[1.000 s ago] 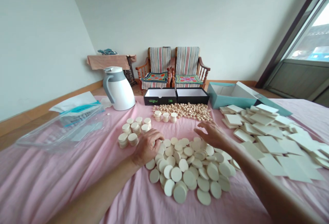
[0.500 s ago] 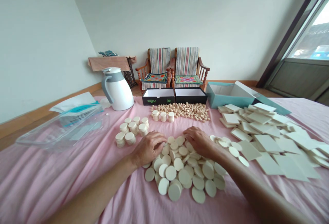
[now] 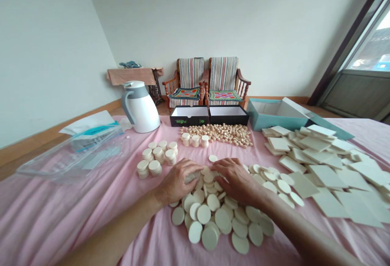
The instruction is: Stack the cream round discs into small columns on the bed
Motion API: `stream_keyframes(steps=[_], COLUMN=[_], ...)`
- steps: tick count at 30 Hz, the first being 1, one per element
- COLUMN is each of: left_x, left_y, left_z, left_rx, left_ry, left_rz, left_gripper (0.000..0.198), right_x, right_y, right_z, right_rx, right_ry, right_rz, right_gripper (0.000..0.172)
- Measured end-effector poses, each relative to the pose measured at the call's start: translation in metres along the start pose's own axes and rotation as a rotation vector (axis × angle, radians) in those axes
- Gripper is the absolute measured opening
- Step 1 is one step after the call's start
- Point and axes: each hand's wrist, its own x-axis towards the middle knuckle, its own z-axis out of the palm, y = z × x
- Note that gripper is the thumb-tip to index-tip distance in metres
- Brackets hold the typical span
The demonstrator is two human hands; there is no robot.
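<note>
In front of the beads (image 3: pixel 219 131), discs (image 3: pixel 204 214) heaped | left hand (image 3: pixel 178 179) and right hand (image 3: pixel 238 178) cupping them, thumbs parted from fingers, seemingly corralling | stacks (image 3: pixel 158 151) left-front of beads, likely clear of knocks

My left hand (image 3: pixel 178 179) and my right hand (image 3: pixel 234 179) are curved over the far part of the disc pile (image 3: pixel 215 215), and small disc stacks (image 3: pixel 157 156) stand at left.

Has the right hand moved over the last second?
Yes: judged against the right black box, the right hand has moved left, toward the left hand.
</note>
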Motion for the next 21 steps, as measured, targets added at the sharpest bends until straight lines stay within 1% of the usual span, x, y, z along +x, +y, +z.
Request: stream_keyframes(steps=[4, 7, 12, 16, 18, 21], left_x=[-0.002, -0.003, -0.005, -0.005, -0.005, -0.004], left_y=[0.003, 0.005, 0.007, 0.009, 0.009, 0.009], left_z=[0.000, 0.001, -0.001, -0.001, -0.001, -0.002], left_rx=[-0.010, -0.018, -0.011, -0.030, -0.045, -0.077], left_ry=[0.013, 0.016, 0.007, -0.011, 0.009, 0.087], left_rz=[-0.002, -0.003, -0.025, -0.026, -0.009, -0.002], left_gripper=[0.035, 0.037, 0.037, 0.033, 0.030, 0.028], right_x=[0.000, 0.001, 0.003, 0.004, 0.005, 0.006], right_y=[0.007, 0.014, 0.023, 0.027, 0.030, 0.036], right_z=[0.005, 0.011, 0.018, 0.017, 0.017, 0.020], right_rx=[0.009, 0.046, 0.121, 0.146, 0.148, 0.165], right_ry=[0.021, 0.076, 0.192, 0.241, 0.273, 0.327], right_rz=[0.114, 0.187, 0.212, 0.227, 0.233, 0.244], right_gripper=[0.025, 0.024, 0.021, 0.024, 0.023, 0.022])
